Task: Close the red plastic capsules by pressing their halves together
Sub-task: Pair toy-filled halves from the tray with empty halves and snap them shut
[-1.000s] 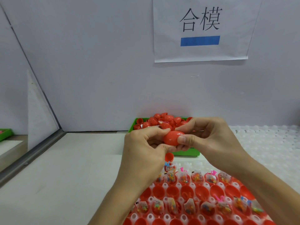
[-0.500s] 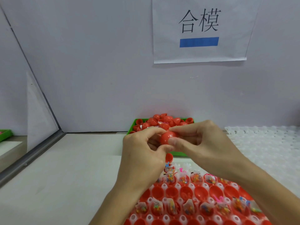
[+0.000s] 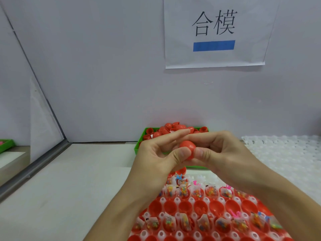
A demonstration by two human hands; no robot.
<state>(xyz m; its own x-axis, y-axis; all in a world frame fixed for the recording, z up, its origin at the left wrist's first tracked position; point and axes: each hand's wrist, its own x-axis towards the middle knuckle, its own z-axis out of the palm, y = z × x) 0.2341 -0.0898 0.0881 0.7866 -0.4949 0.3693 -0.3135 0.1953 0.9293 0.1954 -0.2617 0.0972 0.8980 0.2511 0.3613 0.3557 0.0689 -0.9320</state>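
A red plastic capsule [image 3: 188, 148] is held in the air between both hands, above the near edge of the green bin. My left hand [image 3: 159, 157] pinches its left side with thumb and fingers. My right hand [image 3: 220, 153] pinches its right side, thumb in front. Both thumbs press on the capsule's front. Below the hands lies a white holder tray [image 3: 177, 200] with rows of open red capsule halves [image 3: 199, 206], several of them holding small bagged toys [image 3: 184, 191].
A green bin [image 3: 139, 145] heaped with loose red capsule halves [image 3: 169, 126] stands against the back wall. White bubble-textured trays [image 3: 286, 153] lie at the right. A paper sign [image 3: 215, 32] hangs on the wall. A metal rail [image 3: 34, 167] borders the table's left side.
The capsule has turned in my fingers and now shows a rounded end. Both hands shifted slightly; my left fingers have stretched out over the top of it.
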